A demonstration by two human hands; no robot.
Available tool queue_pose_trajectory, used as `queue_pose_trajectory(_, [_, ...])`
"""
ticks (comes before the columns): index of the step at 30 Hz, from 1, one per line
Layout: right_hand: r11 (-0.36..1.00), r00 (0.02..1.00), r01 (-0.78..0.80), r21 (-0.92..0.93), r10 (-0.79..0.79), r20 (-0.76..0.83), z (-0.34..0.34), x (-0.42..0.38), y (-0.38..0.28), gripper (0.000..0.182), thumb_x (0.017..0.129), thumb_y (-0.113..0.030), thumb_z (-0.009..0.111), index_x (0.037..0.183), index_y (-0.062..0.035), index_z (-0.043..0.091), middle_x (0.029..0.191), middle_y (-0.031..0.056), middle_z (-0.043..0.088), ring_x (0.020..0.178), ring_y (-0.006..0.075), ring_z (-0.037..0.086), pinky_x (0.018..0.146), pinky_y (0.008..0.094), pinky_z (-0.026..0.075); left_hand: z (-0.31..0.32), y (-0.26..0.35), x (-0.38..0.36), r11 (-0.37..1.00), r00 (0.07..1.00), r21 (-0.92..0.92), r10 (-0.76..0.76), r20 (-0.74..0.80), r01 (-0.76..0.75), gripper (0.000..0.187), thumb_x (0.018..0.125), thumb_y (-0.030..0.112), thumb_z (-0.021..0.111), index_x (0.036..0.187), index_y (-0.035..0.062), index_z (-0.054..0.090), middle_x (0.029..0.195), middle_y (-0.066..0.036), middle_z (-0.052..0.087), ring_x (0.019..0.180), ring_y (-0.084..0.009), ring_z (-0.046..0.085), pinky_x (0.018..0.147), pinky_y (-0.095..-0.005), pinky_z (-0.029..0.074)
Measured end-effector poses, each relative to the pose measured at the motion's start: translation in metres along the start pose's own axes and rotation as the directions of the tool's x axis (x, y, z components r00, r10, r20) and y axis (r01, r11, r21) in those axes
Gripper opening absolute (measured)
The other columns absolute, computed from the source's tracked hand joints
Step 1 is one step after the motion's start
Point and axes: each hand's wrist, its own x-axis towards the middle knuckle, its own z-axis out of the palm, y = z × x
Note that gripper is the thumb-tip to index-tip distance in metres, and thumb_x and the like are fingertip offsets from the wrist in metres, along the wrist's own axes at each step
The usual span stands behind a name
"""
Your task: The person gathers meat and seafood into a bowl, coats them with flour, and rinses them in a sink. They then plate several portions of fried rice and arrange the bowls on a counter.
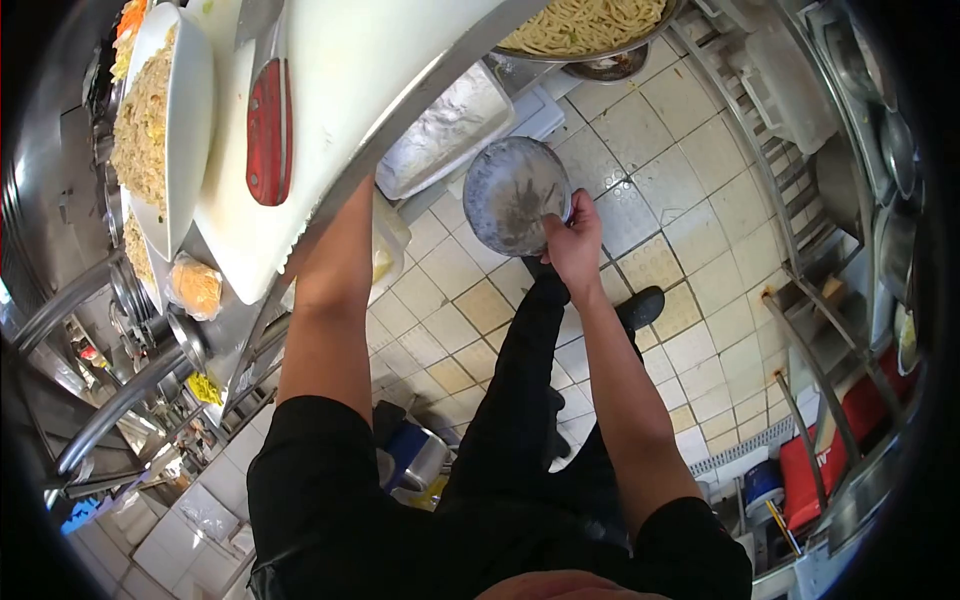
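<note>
My right hand (574, 246) grips a round, dull grey metal bowl (500, 190) by its rim, with the thumb over the whitish, smudged inside face. The bowl is held above the tiled floor, tilted toward me. My left forearm reaches in under the counter edge, and that hand is hidden beneath it. Above the left arm lies a white cutting board (350, 70), with a red-handled knife (269, 135) resting on it. A white tub (450, 125) with a crinkled, shiny cover stands below the counter, just left of the bowl.
White dishes of fried rice (145, 135) line the left side, near a wrapped orange item (195, 287). A large pan of noodles (590, 25) is at the top. Metal racks (790, 190) with pans run along the right, over a tiled floor (690, 240).
</note>
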Motion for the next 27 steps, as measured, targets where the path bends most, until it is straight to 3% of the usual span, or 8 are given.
queue_pose_trajectory(2, [0.998,1.000,-0.027,0.060,0.028,-0.009,0.001,-0.005,-0.010,0.019,0.080,0.005,0.056,0.080,-0.0064,0.040,0.063,0.0007,0.043,0.040,0.0107,0.048,0.033,0.0286,0.037,-0.005,-0.020,-0.017,0.999,1.000,-0.036,-0.003,-0.030,0.002,0.071,0.078,0.030,0.065,0.138,-0.0005,0.042,0.145,-0.024,0.036,0.136,-0.0369,0.031,0.111,-0.0429,0.028])
queue_pose_trajectory(8, [0.998,0.999,-0.035,0.045,0.036,-0.021,-0.004,-0.003,0.000,0.025,0.080,0.005,0.055,0.077,-0.0089,0.035,0.063,0.0005,0.040,0.040,0.0114,0.047,0.033,0.0286,0.037,-0.002,-0.050,-0.031,0.995,0.996,-0.090,-0.045,-0.079,0.038,0.066,0.080,0.028,0.064,0.135,-0.0015,0.044,0.140,-0.022,0.040,0.130,-0.0353,0.036,0.107,-0.0420,0.032])
queue_pose_trajectory(14, [0.999,0.999,-0.048,0.013,0.048,-0.014,0.003,-0.001,-0.004,0.025,0.080,0.005,0.056,0.078,-0.0090,0.035,0.064,0.0006,0.040,0.040,0.0111,0.047,0.033,0.0280,0.037,0.013,-0.027,-0.015,0.993,0.997,-0.098,-0.070,-0.030,0.067,0.060,0.082,0.027,0.063,0.132,-0.0026,0.047,0.136,-0.021,0.045,0.125,-0.0336,0.041,0.104,-0.0411,0.035])
queue_pose_trajectory(17, [1.000,1.000,-0.005,-0.019,0.005,-0.013,0.002,0.001,0.001,0.022,0.082,0.005,0.055,0.080,-0.0087,0.038,0.062,0.0048,0.052,0.039,0.0121,0.052,0.031,0.0248,0.039,0.011,-0.039,-0.027,0.989,0.997,-0.136,-0.059,-0.040,0.053,0.058,0.083,0.026,0.063,0.130,-0.0031,0.048,0.133,-0.020,0.047,0.122,-0.0328,0.044,0.102,-0.0406,0.037])
queue_pose_trajectory(20, [1.000,1.000,-0.018,0.025,0.018,-0.016,0.004,0.001,0.004,0.022,0.082,0.005,0.055,0.080,-0.0090,0.037,0.062,0.0044,0.052,0.040,0.0119,0.052,0.031,0.0249,0.039,0.008,-0.058,-0.047,0.984,0.996,-0.175,-0.054,-0.077,0.040,0.055,0.084,0.025,0.063,0.129,-0.0036,0.050,0.131,-0.019,0.049,0.119,-0.0320,0.047,0.100,-0.0402,0.039])
queue_pose_trajectory(23, [0.999,0.999,-0.033,0.021,0.033,-0.021,0.006,-0.002,0.001,0.025,0.080,0.005,0.056,0.077,-0.0087,0.036,0.063,0.0011,0.043,0.040,0.0107,0.047,0.033,0.0276,0.037,0.015,-0.062,-0.048,0.977,0.994,-0.207,-0.071,-0.087,0.051,0.052,0.085,0.024,0.062,0.127,-0.0041,0.051,0.128,-0.019,0.052,0.116,-0.0312,0.049,0.098,-0.0397,0.041])
queue_pose_trajectory(27, [0.999,0.999,-0.041,0.018,0.041,-0.012,0.011,0.001,0.007,0.022,0.081,0.005,0.055,0.078,-0.0089,0.037,0.062,0.0017,0.046,0.041,0.0111,0.050,0.032,0.0267,0.038,0.033,-0.040,-0.030,0.961,0.994,-0.263,-0.100,-0.053,0.082,0.049,0.086,0.023,0.062,0.125,-0.0048,0.053,0.125,-0.018,0.055,0.112,-0.0301,0.053,0.095,-0.0391,0.043])
